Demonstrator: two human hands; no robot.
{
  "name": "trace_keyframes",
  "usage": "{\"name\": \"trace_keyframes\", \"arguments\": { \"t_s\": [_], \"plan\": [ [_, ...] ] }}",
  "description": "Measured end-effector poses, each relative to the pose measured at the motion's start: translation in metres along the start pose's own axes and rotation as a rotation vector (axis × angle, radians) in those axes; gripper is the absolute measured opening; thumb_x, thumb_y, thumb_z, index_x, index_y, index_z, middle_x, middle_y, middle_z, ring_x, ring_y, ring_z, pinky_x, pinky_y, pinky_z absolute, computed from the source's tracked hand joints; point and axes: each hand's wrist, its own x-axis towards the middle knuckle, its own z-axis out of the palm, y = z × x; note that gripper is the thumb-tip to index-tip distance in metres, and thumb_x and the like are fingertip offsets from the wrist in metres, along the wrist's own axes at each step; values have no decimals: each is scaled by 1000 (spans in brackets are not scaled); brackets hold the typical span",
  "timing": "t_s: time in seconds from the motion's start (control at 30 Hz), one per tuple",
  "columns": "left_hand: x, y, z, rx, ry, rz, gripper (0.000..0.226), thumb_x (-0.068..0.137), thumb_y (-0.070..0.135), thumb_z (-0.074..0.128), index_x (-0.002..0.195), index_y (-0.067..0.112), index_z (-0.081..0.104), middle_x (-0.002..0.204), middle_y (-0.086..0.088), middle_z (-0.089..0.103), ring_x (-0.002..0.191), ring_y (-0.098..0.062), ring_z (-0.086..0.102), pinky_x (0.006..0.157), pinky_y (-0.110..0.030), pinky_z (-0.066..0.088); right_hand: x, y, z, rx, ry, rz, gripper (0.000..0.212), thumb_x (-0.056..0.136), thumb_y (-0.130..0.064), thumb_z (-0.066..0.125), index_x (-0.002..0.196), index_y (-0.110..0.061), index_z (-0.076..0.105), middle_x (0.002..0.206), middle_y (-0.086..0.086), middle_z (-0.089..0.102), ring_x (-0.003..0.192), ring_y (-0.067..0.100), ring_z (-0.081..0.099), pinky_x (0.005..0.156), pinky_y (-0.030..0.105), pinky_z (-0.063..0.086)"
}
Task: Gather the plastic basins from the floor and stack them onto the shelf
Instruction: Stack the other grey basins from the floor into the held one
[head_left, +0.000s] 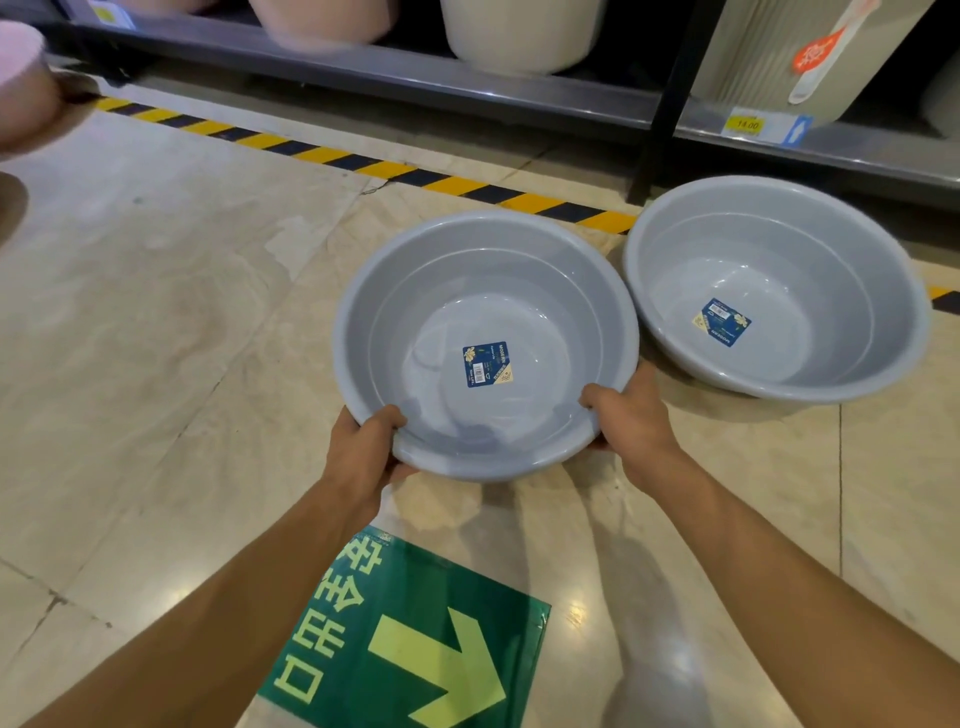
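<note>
While two grey basins are off the shelf, the job looks only begun — one basin is gripped at its near rim, the left hand and right hand each curled around the edge, thumbs inside. I cannot tell whether it has left the floor. The second basin sits just beside it. Both carry a blue sticker reading "MODERN"; a yellow price tag seems to read 14.00 — the green floor sign shows an arrow and Chinese characters.
</note>
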Motion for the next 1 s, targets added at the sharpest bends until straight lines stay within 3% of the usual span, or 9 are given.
{"name": "trace_keyframes", "arguments": {
  "t_s": [0.13, 0.33, 0.43, 0.53, 0.63, 0.73, 0.8, 1.0],
  "plan": [
    [-3, 6, 1, -25, 21, 25, 42, 91, 0, 57, 130, 15, 58, 115, -16, 69, 87, -31, 67, 64, -39, 63, -4, -6, 0, -16, 0, -26, 61, 73, -20, 62, 131, -20, 47, 118, 6, 66, 106, 32, 66, 88, 59, 60],
    [-11, 50, 5, -67, 67, 166, 32, 88, 2, 59, 115, 18, 64, 94, -4, 72, 71, -22, 68, 43, -26, 57, -13, -52, -8, -6, -7, -149, 60, 64, -28, 63, 122, -21, 48, 114, -1, 63, 111, 31, 65, 92, 56, 59],
    [-19, 84, 19, -97, 92, 260, 27, 83, 4, 60, 99, 25, 65, 84, 2, 76, 61, -15, 73, 42, -25, 56, -17, -89, -23, -11, 7, -205, 58, 64, -30, 63, 119, -20, 49, 113, 4, 65, 107, 34, 67, 89, 56, 60],
    [-30, 122, 46, -107, 8, 354, 24, 83, 4, 58, 99, 20, 65, 66, 9, 76, 51, -8, 72, 43, -26, 57, -20, -125, -52, 38, 54, -271, 55, 70, -24, 65, 122, -19, 50, 118, 10, 66, 104, 34, 69, 85, 55, 62],
    [-42, 152, 90, -74, -132, 400, 31, 84, 7, 58, 112, 17, 68, 77, 5, 78, 63, -13, 74, 48, -30, 60, -21, -150, -96, 121, 111, -318, 49, 82, -11, 66, 128, -13, 51, 120, 14, 65, 94, 29, 72, 66, 44, 66],
    [-54, 162, 145, -55, -207, 399, 34, 88, 8, 58, 120, 19, 64, 101, -4, 74, 83, -22, 71, 48, -30, 60, -24, -157, -145, 150, 160, -304, 51, 89, -5, 63, 138, -11, 49, 124, 14, 65, 96, 28, 71, 65, 40, 66],
    [-61, 159, 183, -38, -261, 385, 35, 89, 7, 58, 122, 19, 62, 106, -5, 71, 88, -23, 69, 47, -29, 59, -27, -151, -176, 169, 206, -291, 51, 91, -3, 62, 140, -10, 49, 123, 13, 64, 99, 27, 68, 61, 34, 64],
    [-70, 136, 261, 96, -387, 314, 38, 88, 12, 62, 125, 19, 61, 109, -5, 69, 97, -25, 69, 51, -31, 62, -27, -112, -240, 232, 332, -218, 56, 93, -1, 59, 146, -15, 46, 133, 14, 60, 116, 31, 63, 82, 46, 63]
  ]
}}
